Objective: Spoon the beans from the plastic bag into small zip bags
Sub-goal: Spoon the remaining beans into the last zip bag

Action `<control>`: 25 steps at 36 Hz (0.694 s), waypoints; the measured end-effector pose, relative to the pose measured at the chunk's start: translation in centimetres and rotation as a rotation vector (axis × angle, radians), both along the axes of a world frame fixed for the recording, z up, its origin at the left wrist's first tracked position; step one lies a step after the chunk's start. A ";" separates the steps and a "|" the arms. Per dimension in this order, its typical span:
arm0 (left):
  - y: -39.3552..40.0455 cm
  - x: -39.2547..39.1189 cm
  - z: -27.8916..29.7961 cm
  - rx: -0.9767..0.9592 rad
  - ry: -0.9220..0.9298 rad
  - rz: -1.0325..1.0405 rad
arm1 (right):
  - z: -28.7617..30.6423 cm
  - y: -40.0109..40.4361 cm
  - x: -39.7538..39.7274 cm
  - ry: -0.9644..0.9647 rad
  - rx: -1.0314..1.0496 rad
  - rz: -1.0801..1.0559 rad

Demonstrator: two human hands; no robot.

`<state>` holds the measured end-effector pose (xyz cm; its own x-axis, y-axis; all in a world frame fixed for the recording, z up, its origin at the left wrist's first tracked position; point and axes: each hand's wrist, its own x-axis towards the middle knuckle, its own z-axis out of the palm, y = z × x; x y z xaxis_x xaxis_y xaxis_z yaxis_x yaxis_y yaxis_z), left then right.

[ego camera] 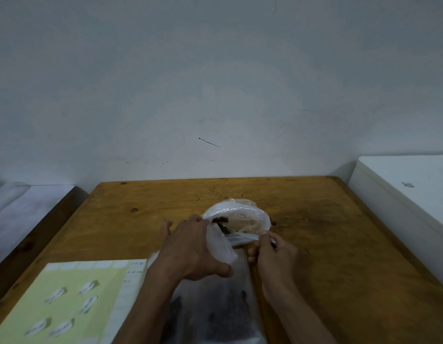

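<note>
Both hands are busy at the mouth of a thin, translucent white plastic bag (236, 219) that sits near the middle of the worn wooden surface (151, 207). Taking the grip first: the left hand (190, 247) has its fingers and thumb curled over the near left fold of the film, bunching it, while the right hand (272, 254) pinches the near rim between thumb and fingertips, apparently with a slim dark item tucked in the fingers, too blurred to name. Dark beans (221, 224) show just inside the spread opening. Judging by how it crumples, the film is soft, light and slippery, with no stiffness of its own; the weight is all in the loose beans, which will roll and spill if the rim sags. Holding the rim at two opposite points, as now, looks the sensible place. Closer to the person lies a clear, flat plastic bag (215, 309) with more dark contents, touching the white one. To the left rests a pale green printed sheet (66, 299).
</note>
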<state>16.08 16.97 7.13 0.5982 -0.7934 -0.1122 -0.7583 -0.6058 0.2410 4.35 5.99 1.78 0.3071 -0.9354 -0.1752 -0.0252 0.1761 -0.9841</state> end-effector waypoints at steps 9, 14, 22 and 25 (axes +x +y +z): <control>-0.3 0.9 0.0 -0.016 0.013 0.033 | 2.3 -1.2 -0.4 -0.130 0.112 -0.016; -0.6 1.4 -0.1 -0.048 0.047 0.058 | 3.0 -2.0 -0.8 -0.129 0.062 -0.031; -0.1 1.4 -0.2 -0.123 0.110 0.052 | 4.2 -2.0 -3.4 -0.115 0.041 0.002; 0.5 1.4 0.0 -0.157 0.120 0.045 | 4.4 -2.1 -4.4 -0.123 0.032 0.020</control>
<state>17.47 17.44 7.14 0.6233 -0.7795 -0.0616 -0.6913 -0.5862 0.4225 -0.03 3.92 6.21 0.3467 -0.9234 -0.1647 0.0911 0.2079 -0.9739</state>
